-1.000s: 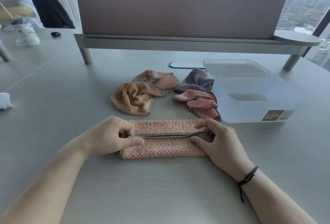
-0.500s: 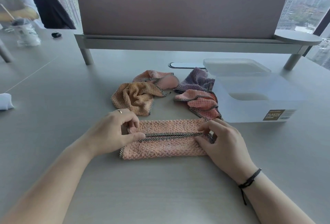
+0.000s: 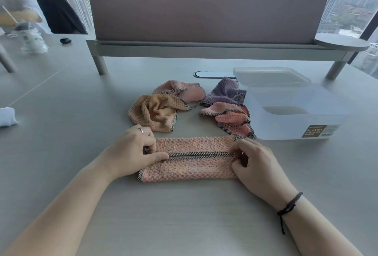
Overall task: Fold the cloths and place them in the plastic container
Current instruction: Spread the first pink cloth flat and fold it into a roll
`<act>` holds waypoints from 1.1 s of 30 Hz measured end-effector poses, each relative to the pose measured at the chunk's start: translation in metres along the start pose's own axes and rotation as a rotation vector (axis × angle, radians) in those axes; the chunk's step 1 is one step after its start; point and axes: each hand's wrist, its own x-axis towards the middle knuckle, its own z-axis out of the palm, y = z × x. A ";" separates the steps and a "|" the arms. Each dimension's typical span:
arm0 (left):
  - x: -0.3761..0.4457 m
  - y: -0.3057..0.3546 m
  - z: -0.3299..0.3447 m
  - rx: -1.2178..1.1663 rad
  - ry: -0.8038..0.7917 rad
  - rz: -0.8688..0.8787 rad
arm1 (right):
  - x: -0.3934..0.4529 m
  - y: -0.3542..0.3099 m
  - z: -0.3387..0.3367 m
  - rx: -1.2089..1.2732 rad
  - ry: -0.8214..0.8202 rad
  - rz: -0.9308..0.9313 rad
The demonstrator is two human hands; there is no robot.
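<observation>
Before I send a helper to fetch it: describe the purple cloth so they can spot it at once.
Start at the clear plastic container on the right of the table. Against its far left corner lies a crumpled purple cloth, just behind a pink cloth. It is the only purple one; the other cloths are pink or orange.

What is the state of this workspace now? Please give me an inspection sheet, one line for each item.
Surface: grey table, pale and matt.
Job's things: pink cloth folded into a long strip, trimmed edges meeting along its middle; four crumpled cloths behind it; plastic container open, no cloth visible inside; lid behind it.
Clutter: white object at left edge; small black item.
Grippers: left hand and right hand pinch the strip's ends.
Cables: nothing seen.
Surroundings: desk divider, windows, another person at far left.
</observation>
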 end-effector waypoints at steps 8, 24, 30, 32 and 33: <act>-0.001 0.023 -0.007 0.109 -0.108 -0.025 | -0.007 -0.017 -0.001 -0.443 0.176 -0.056; 0.009 0.045 0.008 -0.045 -0.332 0.063 | 0.019 -0.033 0.016 -0.340 -0.583 -0.166; -0.002 0.059 0.017 0.209 -0.501 0.126 | 0.028 -0.021 0.014 -0.390 -0.611 -0.241; -0.002 0.061 0.018 0.246 -0.519 0.107 | 0.026 -0.020 0.014 -0.387 -0.580 -0.230; -0.002 0.062 0.018 0.255 -0.527 0.098 | 0.025 -0.020 0.013 -0.384 -0.570 -0.220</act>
